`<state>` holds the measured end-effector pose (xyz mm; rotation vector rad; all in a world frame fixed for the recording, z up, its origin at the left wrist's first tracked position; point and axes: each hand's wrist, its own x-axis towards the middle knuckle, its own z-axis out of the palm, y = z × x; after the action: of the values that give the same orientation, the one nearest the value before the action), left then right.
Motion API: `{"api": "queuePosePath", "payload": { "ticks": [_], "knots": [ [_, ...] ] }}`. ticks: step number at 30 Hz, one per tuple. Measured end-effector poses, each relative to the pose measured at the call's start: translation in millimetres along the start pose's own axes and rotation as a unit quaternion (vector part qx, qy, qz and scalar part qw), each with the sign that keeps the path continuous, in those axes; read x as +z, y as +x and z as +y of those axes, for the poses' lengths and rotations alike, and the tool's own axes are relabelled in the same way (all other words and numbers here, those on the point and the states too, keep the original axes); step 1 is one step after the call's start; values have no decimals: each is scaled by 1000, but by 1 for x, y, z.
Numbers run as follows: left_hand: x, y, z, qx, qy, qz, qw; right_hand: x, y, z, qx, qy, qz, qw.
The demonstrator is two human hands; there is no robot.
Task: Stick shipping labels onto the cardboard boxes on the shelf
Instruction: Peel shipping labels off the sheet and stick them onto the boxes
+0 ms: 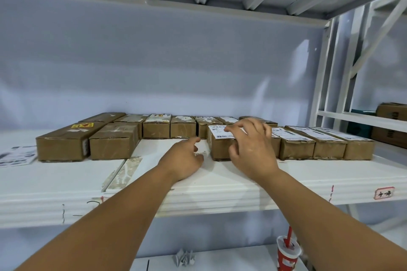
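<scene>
Long cardboard boxes lie in rows on the white shelf. My right hand rests with spread fingers on top of a box at the centre, over its white shipping label. My left hand lies on the shelf just left of that box, fingers loosely curled and holding nothing that I can see. Three boxes to the right, such as the labelled box, carry white labels on top. Two plain boxes, one of them the yellow-stickered box, sit at the left.
A sheet of printed labels lies at the shelf's far left. A strip of backing paper lies near the front edge. Below stand a red cup with a straw and crumpled paper. More boxes sit on the neighbouring rack.
</scene>
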<state>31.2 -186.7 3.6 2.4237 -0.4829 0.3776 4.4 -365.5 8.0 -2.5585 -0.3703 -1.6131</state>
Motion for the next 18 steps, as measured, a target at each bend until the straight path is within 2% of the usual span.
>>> {"api": "queuePosePath", "payload": {
  "ticks": [1,3,6,8,10,18],
  "knots": [
    [-2,-5,2,13,66,46,997,-1,1,-7,-21,0,-3,1000],
    [-6,-15,8,51,219,107,969,-1,2,-23,-41,23,-25,999],
    [-18,-32,8,99,339,132,926,-3,5,-63,-37,61,-122,990],
    [-34,-44,-2,103,375,131,912,-1,10,-87,-29,73,-194,978],
    [-54,-57,-18,83,393,136,906,-2,15,-113,-21,101,-232,967],
    [-133,-110,-111,-93,389,151,904,12,30,-221,-67,222,-334,914]
  ]
}}
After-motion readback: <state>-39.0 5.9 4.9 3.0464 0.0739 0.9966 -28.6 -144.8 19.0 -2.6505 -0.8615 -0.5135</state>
